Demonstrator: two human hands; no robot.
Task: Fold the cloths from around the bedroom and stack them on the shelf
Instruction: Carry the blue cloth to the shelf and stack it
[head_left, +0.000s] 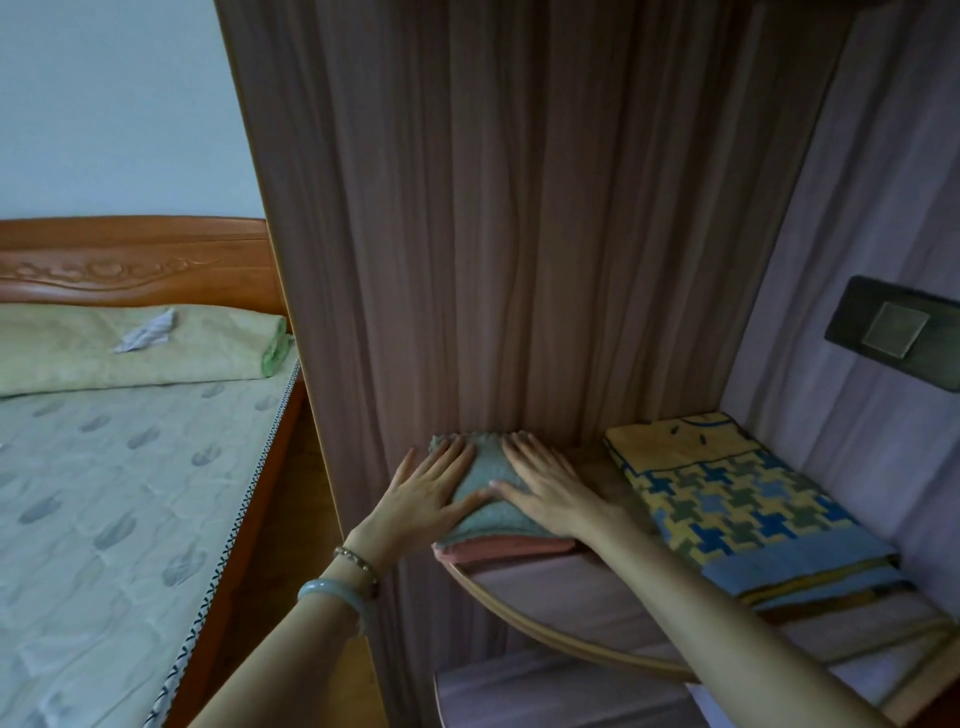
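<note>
Palms press flat on the grey-green cloth (485, 470), a folded piece that tops a pink cloth (498, 548) at the left end of the shelf (545, 631), close against the wardrobe's side panel (519, 234). The left hand (434, 486) covers the cloth's 9 o'clock half and the right hand (548, 491) its 3 o'clock half. Fingers of both are straight and spread, pointing toward 12, with the thumbs nearly meeting in the middle. Neither hand grips anything. This stack of 2 seems to run its long axis from 6 to 12 o'clock, so it sits directly under both hands, equally near to each.

At 3 o'clock from the stack, across a strip of bare shelf, lies a folded blue-and-yellow patterned towel (753, 499).

What I judge matters next is the small crumpled pale cloth (148, 332) on the green pillow (78, 353) of the bed (104, 493), well apart from the hands toward 10 o'clock. The left hand is the nearer one, though reaching it likely means turning from the shelf toward the bed.
</note>
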